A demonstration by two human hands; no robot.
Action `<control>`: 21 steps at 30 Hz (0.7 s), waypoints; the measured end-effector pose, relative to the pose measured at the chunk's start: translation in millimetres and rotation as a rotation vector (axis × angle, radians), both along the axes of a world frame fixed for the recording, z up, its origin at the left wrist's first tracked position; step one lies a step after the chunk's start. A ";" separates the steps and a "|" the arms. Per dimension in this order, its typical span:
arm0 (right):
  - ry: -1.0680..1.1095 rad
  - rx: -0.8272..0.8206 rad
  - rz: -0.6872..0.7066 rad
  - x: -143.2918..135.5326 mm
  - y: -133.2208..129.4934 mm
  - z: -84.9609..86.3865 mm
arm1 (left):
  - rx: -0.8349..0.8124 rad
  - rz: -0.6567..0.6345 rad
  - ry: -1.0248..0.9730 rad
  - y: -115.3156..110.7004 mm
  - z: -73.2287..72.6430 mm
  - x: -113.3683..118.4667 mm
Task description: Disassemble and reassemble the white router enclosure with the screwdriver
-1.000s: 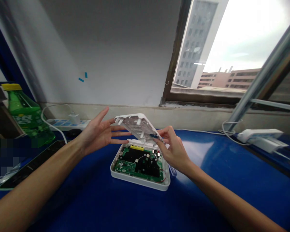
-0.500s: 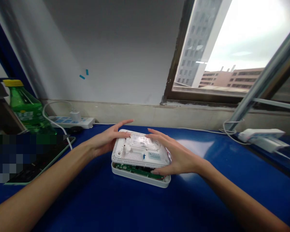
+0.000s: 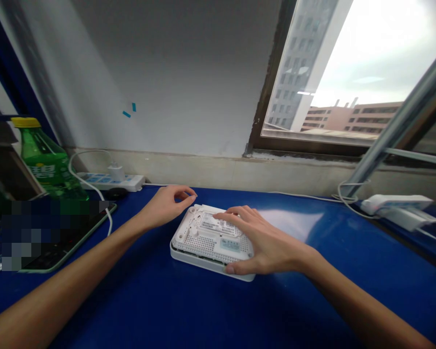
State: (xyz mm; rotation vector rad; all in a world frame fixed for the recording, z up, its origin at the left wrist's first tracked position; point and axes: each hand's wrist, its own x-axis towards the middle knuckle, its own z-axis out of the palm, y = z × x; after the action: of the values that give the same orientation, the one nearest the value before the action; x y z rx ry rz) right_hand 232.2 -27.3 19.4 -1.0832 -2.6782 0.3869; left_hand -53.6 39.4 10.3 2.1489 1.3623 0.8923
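Observation:
A white plastic router-like case (image 3: pixel 199 264) lies on the blue table, its vented back cover (image 3: pixel 201 242) facing up with printed labels and round screw holes. The cover rests in the lower shell, with a thin dark gap along the front edge. My right hand (image 3: pixel 265 240) grips the case at its right side, thumb at the front edge and fingers over the cover's labels. Just off the far left corner, my left hand (image 3: pixel 169 206) is closed, thumb and fingertip meeting in a loop; I see nothing between them. The circuit board inside is almost wholly hidden.
To the left stand a green bottle (image 3: pixel 45 160) with a yellow cap and a dark tablet-like device (image 3: pixel 76 237), partly pixelated. A power strip (image 3: pixel 131 182) with a plugged-in charger sits by the wall. White adapters (image 3: pixel 399 208) and cables lie right, beside a metal pole (image 3: pixel 378 135).
The cover has come down from a tilted position into the lower shell, hiding the green circuit board. My left hand has let go of the cover and drawn its fingers together.

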 end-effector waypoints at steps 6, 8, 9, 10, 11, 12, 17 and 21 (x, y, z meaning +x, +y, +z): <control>-0.034 -0.027 -0.008 -0.6 0.0 -1.8 | 0.074 -0.188 0.161 -13.8 5.3 4.4; -0.041 -0.015 -0.002 -1.9 -1.2 -2.0 | 0.104 -0.204 0.196 -15.3 4.8 4.4; -0.043 -0.009 0.002 -2.4 -2.0 -2.1 | 0.122 -0.209 0.214 -15.4 4.0 4.3; -0.045 -0.004 0.007 -2.8 -2.9 -2.1 | 0.141 -0.215 0.231 -15.2 3.1 4.1; -0.047 -0.001 0.012 -3.1 -3.9 -2.1 | 0.162 -0.227 0.247 -14.8 2.3 3.8; -0.052 0.001 0.016 -3.4 -4.8 -2.1 | 0.182 -0.242 0.263 -14.4 1.7 3.5; -0.079 0.073 0.022 -6.6 -6.0 -2.3 | 0.207 -0.284 0.339 -13.1 4.7 -1.5; -0.055 0.141 0.047 -5.4 2.0 -4.2 | 0.180 -0.285 0.426 -12.2 12.2 -8.5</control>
State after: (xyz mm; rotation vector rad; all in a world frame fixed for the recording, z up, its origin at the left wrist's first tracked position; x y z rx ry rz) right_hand 226.8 -25.4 15.3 -1.0056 -2.7356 0.1757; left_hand -62.1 27.2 22.5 2.7002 1.1417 0.4776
